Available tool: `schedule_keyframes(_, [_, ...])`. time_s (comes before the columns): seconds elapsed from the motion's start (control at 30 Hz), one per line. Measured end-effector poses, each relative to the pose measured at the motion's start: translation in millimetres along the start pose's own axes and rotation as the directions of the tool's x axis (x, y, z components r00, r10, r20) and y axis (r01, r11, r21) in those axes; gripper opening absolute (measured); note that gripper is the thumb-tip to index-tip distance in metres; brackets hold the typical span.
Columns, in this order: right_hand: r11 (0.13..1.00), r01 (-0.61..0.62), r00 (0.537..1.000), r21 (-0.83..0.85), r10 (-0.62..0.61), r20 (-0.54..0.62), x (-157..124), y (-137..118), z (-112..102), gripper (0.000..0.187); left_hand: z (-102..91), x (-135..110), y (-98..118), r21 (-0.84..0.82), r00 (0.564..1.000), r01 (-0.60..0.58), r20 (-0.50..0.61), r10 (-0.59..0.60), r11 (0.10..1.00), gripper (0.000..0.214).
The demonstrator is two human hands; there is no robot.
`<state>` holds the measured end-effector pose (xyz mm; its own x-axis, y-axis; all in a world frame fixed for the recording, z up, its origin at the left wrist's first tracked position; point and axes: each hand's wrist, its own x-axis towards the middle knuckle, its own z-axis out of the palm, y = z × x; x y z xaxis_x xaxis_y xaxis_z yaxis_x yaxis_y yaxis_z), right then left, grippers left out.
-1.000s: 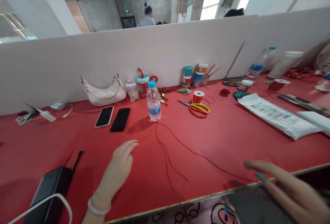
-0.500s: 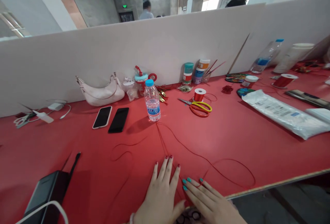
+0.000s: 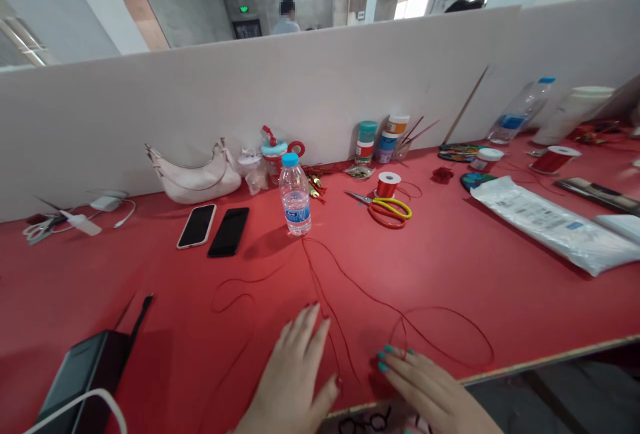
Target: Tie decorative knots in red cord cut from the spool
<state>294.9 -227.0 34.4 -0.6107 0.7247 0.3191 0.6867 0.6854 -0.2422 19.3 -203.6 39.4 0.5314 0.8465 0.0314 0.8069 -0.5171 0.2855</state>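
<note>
My left hand (image 3: 293,374) lies flat on the red table (image 3: 475,267) near its front edge, fingers stretched out beside thin red cords (image 3: 345,284). My right hand (image 3: 430,391), with teal nails, rests flat just to the right, its fingertips touching a loop of the cord. The cords run from under a small water bottle (image 3: 295,196) with a blue cap toward my hands. Neither hand holds anything.
Two phones (image 3: 215,229) lie left of the bottle, a pale handbag (image 3: 193,177) behind them. Yellow-handled scissors (image 3: 385,207) and a red cord spool (image 3: 388,185) sit mid-table, jars (image 3: 379,143) by the white partition. A black power bank (image 3: 75,377) is front left, a plastic packet (image 3: 555,224) right.
A second ago my hands were far apart over the table. They came together onto the cords near the front edge, and have since drawn slightly apart, left hand shifting left.
</note>
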Motion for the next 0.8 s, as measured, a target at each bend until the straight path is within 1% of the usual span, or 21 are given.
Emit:
schedule_keyframes(0.03, [0.999, -0.041, 0.999, -0.007, 0.041, -0.026, -1.9, 8.1, -1.9, 0.054, -0.2, -3.1, -5.9, 0.035, 0.996, 0.068, -0.067, -0.065, 0.997, 0.055])
schedule_keyframes(0.07, [0.996, -0.090, 0.995, -0.021, 0.089, -0.040, -3.0, 17.2, -4.4, 0.051, -0.4, -6.7, -11.7, 0.074, 0.982, 0.144, -0.135, -0.134, 0.987, 0.051])
schedule_keyframes(0.1, [0.990, -0.134, 0.990, -0.039, 0.133, -0.045, -3.3, 27.2, -8.0, 0.048, -0.8, -11.0, -17.4, 0.115, 0.960, 0.221, -0.202, -0.195, 0.969, 0.048])
schedule_keyframes(0.17, [0.972, -0.226, 0.973, -0.062, 0.222, -0.063, -1.6, 49.6, -18.3, 0.043, -3.0, -22.2, -27.3, 0.189, 0.901, 0.363, -0.320, -0.292, 0.912, 0.045])
schedule_keyframes(0.2, [0.957, -0.282, 0.957, -0.067, 0.276, -0.087, -0.1, 61.7, -24.9, 0.043, -4.9, -28.9, -31.5, 0.219, 0.873, 0.426, -0.355, -0.335, 0.878, 0.045])
schedule_keyframes(0.27, [0.923, -0.379, 0.918, -0.071, 0.366, -0.152, 3.9, 86.6, -38.9, 0.044, -9.4, -43.3, -38.0, 0.267, 0.833, 0.528, -0.345, -0.432, 0.806, 0.043])
schedule_keyframes(0.3, [0.893, -0.444, 0.882, -0.076, 0.420, -0.215, 6.1, 98.3, -45.1, 0.044, -11.5, -50.3, -40.5, 0.283, 0.819, 0.564, -0.310, -0.482, 0.776, 0.042])
schedule_keyframes(0.37, [0.794, -0.597, 0.782, -0.119, 0.541, -0.309, 10.6, 116.8, -53.1, 0.049, -14.4, -61.9, -44.0, 0.290, 0.798, 0.603, -0.222, -0.561, 0.743, 0.040])
schedule_keyframes(0.43, [0.677, -0.701, 0.712, -0.225, 0.641, -0.287, 14.9, 124.0, -52.2, 0.052, -15.0, -69.1, -45.7, 0.245, 0.786, 0.616, -0.143, -0.601, 0.748, 0.039])
schedule_keyframes(0.47, [0.625, -0.727, 0.686, -0.285, 0.678, -0.264, 16.7, 122.4, -48.1, 0.051, -14.7, -70.9, -45.9, 0.206, 0.783, 0.621, -0.117, -0.611, 0.756, 0.039])
schedule_keyframes(0.5, [0.603, -0.725, 0.682, -0.334, 0.695, -0.227, 18.2, 117.7, -41.8, 0.049, -14.3, -71.5, -45.6, 0.156, 0.781, 0.625, -0.100, -0.617, 0.765, 0.039])
schedule_keyframes(0.53, [0.617, -0.700, 0.704, -0.360, 0.681, -0.203, 19.2, 110.5, -33.9, 0.046, -13.9, -71.1, -45.0, 0.094, 0.778, 0.628, -0.094, -0.621, 0.773, 0.039])
schedule_keyframes(0.57, [0.669, -0.646, 0.754, -0.367, 0.635, -0.170, 19.8, 101.6, -25.0, 0.044, -13.8, -69.7, -43.9, 0.020, 0.774, 0.630, -0.095, -0.626, 0.776, 0.038])
schedule_keyframes(0.63, [0.815, -0.491, 0.866, -0.307, 0.494, -0.075, 20.1, 83.4, -7.4, 0.038, -14.6, -64.9, -40.6, -0.158, 0.750, 0.635, -0.105, -0.653, 0.756, 0.030])
schedule_keyframes(0.67, [0.871, -0.423, 0.903, -0.250, 0.429, -0.032, 20.2, 75.8, 0.1, 0.035, -15.6, -61.6, -38.5, -0.265, 0.738, 0.631, -0.084, -0.670, 0.729, 0.026])
schedule_keyframes(0.7, [0.902, -0.384, 0.921, -0.196, 0.390, -0.007, 20.4, 70.4, 6.3, 0.031, -17.0, -58.0, -36.1, -0.382, 0.727, 0.621, -0.046, -0.685, 0.684, 0.022])
schedule_keyframes(0.73, [0.915, -0.372, 0.926, -0.156, 0.377, 0.006, 21.0, 67.4, 11.0, 0.027, -18.6, -54.1, -33.4, -0.504, 0.723, 0.599, 0.008, -0.691, 0.622, 0.022])
schedule_keyframes(0.8, [0.917, -0.381, 0.922, -0.120, 0.386, 0.017, 23.8, 69.6, 15.4, 0.026, -22.7, -45.7, -26.7, -0.735, 0.742, 0.506, 0.105, -0.662, 0.452, 0.025])
